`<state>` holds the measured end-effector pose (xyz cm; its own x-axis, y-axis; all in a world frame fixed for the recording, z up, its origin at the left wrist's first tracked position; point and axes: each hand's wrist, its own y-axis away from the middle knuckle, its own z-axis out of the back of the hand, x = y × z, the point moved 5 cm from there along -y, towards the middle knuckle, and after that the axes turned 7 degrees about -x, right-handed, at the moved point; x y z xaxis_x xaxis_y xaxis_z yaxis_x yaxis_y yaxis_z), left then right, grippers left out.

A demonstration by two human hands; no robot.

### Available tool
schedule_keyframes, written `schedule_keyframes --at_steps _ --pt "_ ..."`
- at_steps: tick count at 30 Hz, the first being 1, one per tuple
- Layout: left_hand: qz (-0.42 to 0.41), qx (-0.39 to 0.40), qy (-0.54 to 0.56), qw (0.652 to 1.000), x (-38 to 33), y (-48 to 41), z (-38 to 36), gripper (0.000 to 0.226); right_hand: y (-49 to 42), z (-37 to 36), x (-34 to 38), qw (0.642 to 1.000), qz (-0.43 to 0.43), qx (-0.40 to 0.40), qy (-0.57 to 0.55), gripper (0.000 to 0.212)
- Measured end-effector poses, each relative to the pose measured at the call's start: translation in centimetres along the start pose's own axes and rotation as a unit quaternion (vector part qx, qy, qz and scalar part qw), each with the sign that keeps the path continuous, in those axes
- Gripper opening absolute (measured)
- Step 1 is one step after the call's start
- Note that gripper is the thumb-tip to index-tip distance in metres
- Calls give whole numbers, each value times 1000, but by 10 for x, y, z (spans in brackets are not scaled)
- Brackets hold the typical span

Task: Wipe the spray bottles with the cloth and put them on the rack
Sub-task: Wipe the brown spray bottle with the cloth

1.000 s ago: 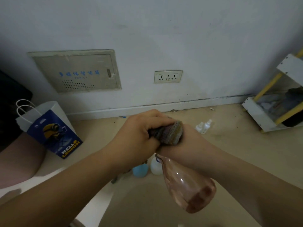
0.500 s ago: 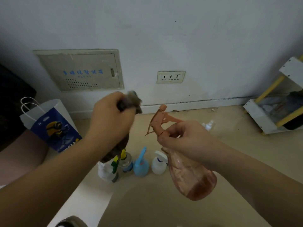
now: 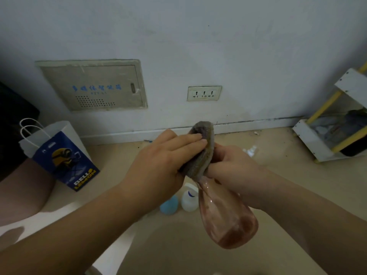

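Pink spray bottle (image 3: 228, 219) (tilted, liquid low), grey cloth (image 3: 205, 129) covering its top

The floor (image 3: 123, 161) before you bears a paper bag (image 3: 59, 155) left, a blue bottle (image 3: 168, 205) beside a white bottle (image 3: 188, 201), and a rack (image 3: 317, 143) right.

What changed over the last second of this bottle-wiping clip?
The left hand, which half a second ago had lifted the cloth off to the left, has brought it back over the top of the pink spray bottle. The right hand keeps gripping the bottle's neck. The blue bottle and white bottle stay on the floor.
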<state>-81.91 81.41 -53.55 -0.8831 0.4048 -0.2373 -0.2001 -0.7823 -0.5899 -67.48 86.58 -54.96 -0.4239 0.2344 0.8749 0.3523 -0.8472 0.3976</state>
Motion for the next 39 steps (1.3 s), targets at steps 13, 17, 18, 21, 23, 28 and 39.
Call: schedule_keyframes --at_steps 13,17,18,21,23,28,39 --pt "572 -35 385 724 14 14 0 27 -4 14 4 998 -3 -30 -60 7" --pt "573 6 437 693 -11 18 -18 20 -3 6 1 990 -31 -25 -137 14" --pt "571 16 437 695 -14 21 -23 19 -2 5 -1 985 -43 -31 -162 15" --pt "511 92 415 748 -23 32 -36 22 -2 6 -6 978 -71 -69 -182 15" --pt "492 136 387 767 -30 42 -43 26 -5 12 -9 975 -71 -111 -181 14" --pt "510 125 429 735 -32 38 -41 31 -8 21 -6 968 -61 -128 -207 15" --pt "399 102 219 885 -13 17 -29 23 -3 3 12 980 151 -120 56 26"
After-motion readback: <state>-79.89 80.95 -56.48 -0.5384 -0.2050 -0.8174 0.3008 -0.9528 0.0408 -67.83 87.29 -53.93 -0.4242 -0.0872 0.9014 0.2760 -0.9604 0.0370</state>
